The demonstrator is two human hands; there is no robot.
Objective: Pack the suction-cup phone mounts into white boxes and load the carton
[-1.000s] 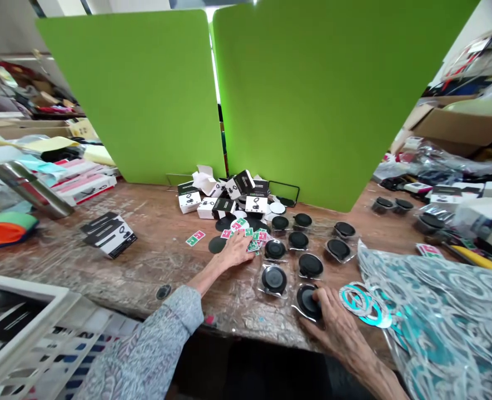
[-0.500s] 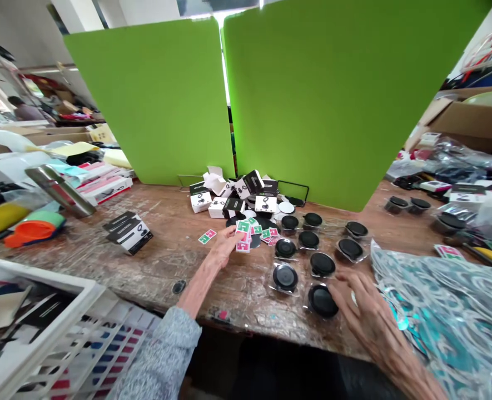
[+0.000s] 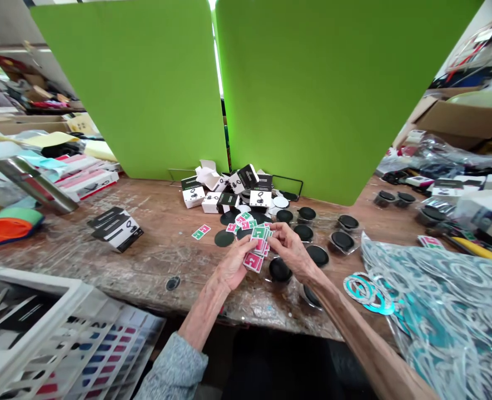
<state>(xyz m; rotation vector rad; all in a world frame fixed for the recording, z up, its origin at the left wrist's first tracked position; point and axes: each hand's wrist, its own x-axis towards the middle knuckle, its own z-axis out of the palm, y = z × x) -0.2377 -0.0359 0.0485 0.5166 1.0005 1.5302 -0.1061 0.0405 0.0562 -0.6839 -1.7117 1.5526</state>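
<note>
My left hand (image 3: 231, 265) and my right hand (image 3: 289, 250) meet above the worn wooden workbench (image 3: 158, 261), holding a small stack of pink-and-green printed card sachets (image 3: 257, 244) between them. The left hand grips the stack from below, and the right fingers pinch its upper edge. More sachets (image 3: 241, 222) lie scattered just behind my hands. Round black pads in clear plastic blisters (image 3: 279, 270) sit close to my right wrist, and one pad is partly hidden by that forearm. A lone sachet (image 3: 201, 231) lies to the left.
A heap of small white-and-black boxes (image 3: 229, 191) and loose black and white discs stands against green panels (image 3: 312, 83). A teal-patterned plastic sheet (image 3: 437, 294) lies at the right, a white crate (image 3: 29, 289) at lower left, and a stack of boxes (image 3: 116, 229) on the left of the bench.
My right hand has left the black pad and come over to join the left at the sachets. The sachets are now lifted in a stack between both hands. The view has shifted slightly.
</note>
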